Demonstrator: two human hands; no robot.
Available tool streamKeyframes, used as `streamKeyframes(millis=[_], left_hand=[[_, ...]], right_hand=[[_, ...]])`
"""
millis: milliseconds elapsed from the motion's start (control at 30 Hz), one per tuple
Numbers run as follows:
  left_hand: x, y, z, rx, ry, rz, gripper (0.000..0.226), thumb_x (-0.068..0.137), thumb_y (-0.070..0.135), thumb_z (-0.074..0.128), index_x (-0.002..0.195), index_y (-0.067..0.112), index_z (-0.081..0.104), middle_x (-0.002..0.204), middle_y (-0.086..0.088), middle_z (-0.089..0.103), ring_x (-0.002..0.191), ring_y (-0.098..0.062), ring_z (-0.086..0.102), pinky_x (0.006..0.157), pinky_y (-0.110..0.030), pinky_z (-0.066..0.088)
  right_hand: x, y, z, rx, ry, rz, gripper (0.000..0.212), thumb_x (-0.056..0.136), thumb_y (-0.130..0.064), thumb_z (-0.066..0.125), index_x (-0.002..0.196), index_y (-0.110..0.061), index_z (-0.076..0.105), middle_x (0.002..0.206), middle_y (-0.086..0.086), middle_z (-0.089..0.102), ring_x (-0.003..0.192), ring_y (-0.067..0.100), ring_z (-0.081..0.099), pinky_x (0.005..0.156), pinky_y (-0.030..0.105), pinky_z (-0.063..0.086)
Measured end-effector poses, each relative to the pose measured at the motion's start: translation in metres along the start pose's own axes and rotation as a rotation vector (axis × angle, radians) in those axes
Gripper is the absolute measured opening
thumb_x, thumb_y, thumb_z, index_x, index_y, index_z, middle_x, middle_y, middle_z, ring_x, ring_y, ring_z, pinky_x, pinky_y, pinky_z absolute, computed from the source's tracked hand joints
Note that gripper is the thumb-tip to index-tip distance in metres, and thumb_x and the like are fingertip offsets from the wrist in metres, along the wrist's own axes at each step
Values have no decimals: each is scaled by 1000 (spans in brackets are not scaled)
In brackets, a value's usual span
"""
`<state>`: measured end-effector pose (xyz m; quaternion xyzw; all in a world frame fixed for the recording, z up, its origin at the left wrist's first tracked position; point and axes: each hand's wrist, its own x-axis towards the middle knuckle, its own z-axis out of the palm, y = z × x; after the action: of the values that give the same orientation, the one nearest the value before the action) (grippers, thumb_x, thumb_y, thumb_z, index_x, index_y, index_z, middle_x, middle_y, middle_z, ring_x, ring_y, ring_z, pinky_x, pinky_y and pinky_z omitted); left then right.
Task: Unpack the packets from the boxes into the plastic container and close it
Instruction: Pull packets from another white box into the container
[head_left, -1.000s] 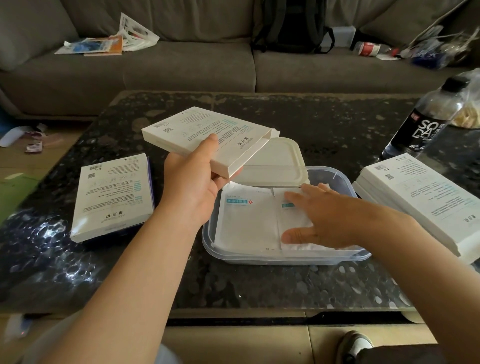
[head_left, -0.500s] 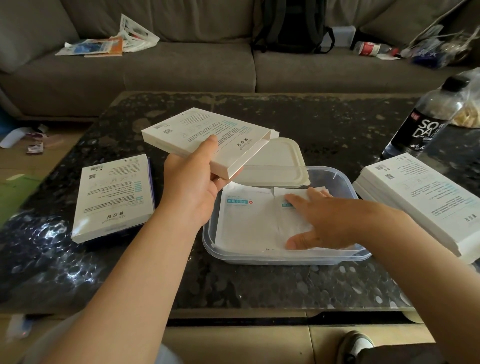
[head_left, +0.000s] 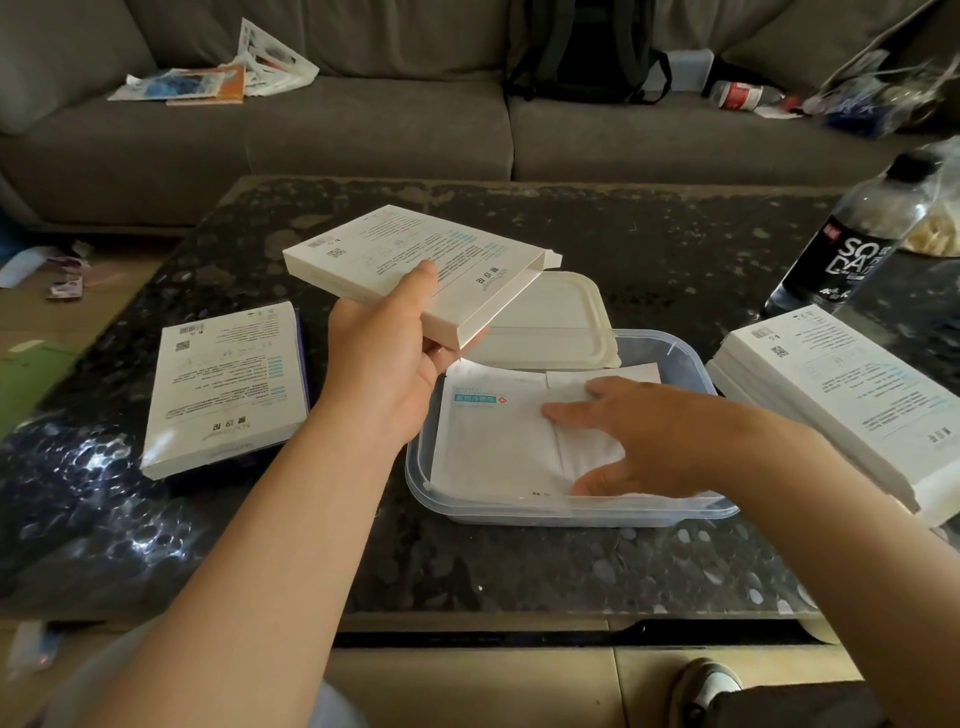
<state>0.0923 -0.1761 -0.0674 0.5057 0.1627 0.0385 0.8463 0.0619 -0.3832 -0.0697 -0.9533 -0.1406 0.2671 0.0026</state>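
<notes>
My left hand (head_left: 382, 358) grips a flat white box (head_left: 415, 265) by its near corner and holds it above the table, its right end flap open. Below it stands the clear plastic container (head_left: 566, 512) with white packets (head_left: 493, 441) lying inside. My right hand (head_left: 649, 436) rests on those packets with straight fingers, thumb at the near edge. The container's white lid (head_left: 550, 317) leans on the far rim, partly under the held box.
Another white box (head_left: 223, 384) lies flat on the dark table (head_left: 467, 566) at the left. A stack of white boxes (head_left: 841, 395) sits at the right. A soda bottle (head_left: 852, 234) stands far right. A grey sofa with papers and a backpack runs behind.
My right hand has slid a little further left across the packets in the container. The left hand and its box have stayed almost still.
</notes>
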Motion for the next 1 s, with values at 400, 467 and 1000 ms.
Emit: streamKeyframes(millis=[400, 467, 1000], left_hand=[[0, 2, -1, -12, -6, 3, 46, 97, 16, 72, 138, 27, 55, 123, -3, 72, 104, -23, 75, 82, -46, 66], [0, 3, -1, -14, -4, 3, 47, 97, 17, 72, 139, 28, 54, 124, -4, 71, 105, -24, 75, 82, -46, 66], [-4, 6, 0, -60, -58, -59, 36, 98, 23, 71, 132, 27, 62, 116, -5, 77, 97, -21, 79, 71, -38, 65]], right_hand=[[22, -17, 6, 96, 57, -149, 73, 91, -63, 55, 153, -53, 19, 165, -22, 11, 153, 13, 17, 123, 38, 16], [23, -17, 6, 89, 53, -154, 73, 91, -63, 54, 153, -54, 17, 165, -23, 10, 153, 14, 16, 123, 38, 16], [19, -25, -10, 314, 762, -292, 25, 97, -28, 64, 121, -22, 70, 122, -5, 69, 106, 14, 67, 89, 25, 55]])
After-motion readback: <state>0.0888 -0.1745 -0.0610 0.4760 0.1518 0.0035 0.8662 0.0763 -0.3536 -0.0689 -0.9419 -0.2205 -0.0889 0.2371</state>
